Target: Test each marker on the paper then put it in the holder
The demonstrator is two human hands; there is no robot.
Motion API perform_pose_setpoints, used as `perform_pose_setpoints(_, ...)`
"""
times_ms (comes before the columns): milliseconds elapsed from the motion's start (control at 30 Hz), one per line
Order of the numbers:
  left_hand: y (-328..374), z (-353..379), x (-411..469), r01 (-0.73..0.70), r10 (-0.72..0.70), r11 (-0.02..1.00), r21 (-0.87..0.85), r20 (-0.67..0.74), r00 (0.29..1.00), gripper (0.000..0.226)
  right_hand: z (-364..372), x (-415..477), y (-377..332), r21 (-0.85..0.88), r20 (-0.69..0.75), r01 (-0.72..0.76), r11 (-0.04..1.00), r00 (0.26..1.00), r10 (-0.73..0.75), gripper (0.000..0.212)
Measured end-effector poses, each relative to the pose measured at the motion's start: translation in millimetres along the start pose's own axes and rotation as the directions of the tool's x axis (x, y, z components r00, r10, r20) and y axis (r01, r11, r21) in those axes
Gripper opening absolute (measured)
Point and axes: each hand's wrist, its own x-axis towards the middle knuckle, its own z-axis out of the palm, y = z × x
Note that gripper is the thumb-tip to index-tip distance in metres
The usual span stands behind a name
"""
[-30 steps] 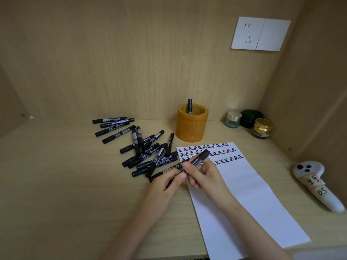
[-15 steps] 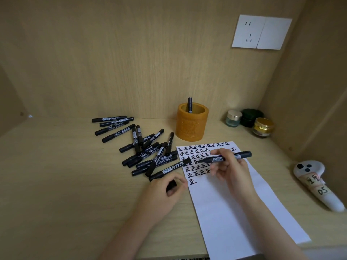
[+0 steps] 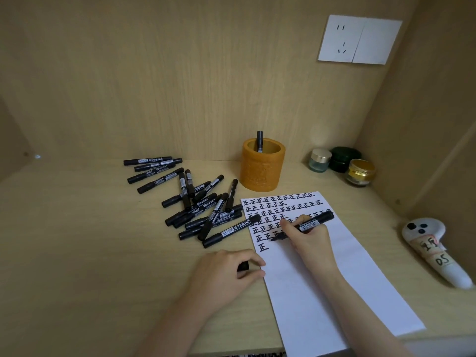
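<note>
The wooden desk (image 3: pixel 77 253) fills the lower frame. Right of centre on it lies the white paper (image 3: pixel 322 292), with rows of black characters across its top. The pile of capped markers (image 3: pixel 201 210) sprawls left of the sheet, and the orange holder (image 3: pixel 260 173) above it has one pen (image 3: pixel 259 141) inside. The right hand (image 3: pixel 309 238) grips an uncapped marker (image 3: pixel 311 222), tip at the paper. At lower centre the left hand (image 3: pixel 224 274) pinches a black cap (image 3: pixel 243 266).

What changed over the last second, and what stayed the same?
The hands pulled apart: the left hand kept the cap and settled beside the paper, while the right hand carried the uncapped marker over the paper and lowered its tip to the sheet. The holder and the loose markers stayed put.
</note>
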Motion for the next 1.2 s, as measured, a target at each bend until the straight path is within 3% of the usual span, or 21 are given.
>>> perform_pose_setpoints(533,1.8,-0.1,0.3,0.021,-0.021,0.999,0.027,0.014,1.0,0.023,4.6,-3.1,4.5,-0.061,0.017,0.072,0.996,0.997,-0.071,0.026)
perform_pose_setpoints(767,0.5,0.3,0.1,0.02,-0.02,1.0,0.02,0.004,1.0,0.024,2.7,-0.2,8.8,-0.09,-0.045,0.077,0.993,0.996,-0.081,0.029)
perform_pose_setpoints(1200,1.0,0.4,0.1,0.038,-0.037,0.999,-0.007,0.013,0.999,0.021,2.8,-1.2,8.1,-0.087,-0.022,0.047,0.995,0.999,-0.049,0.026)
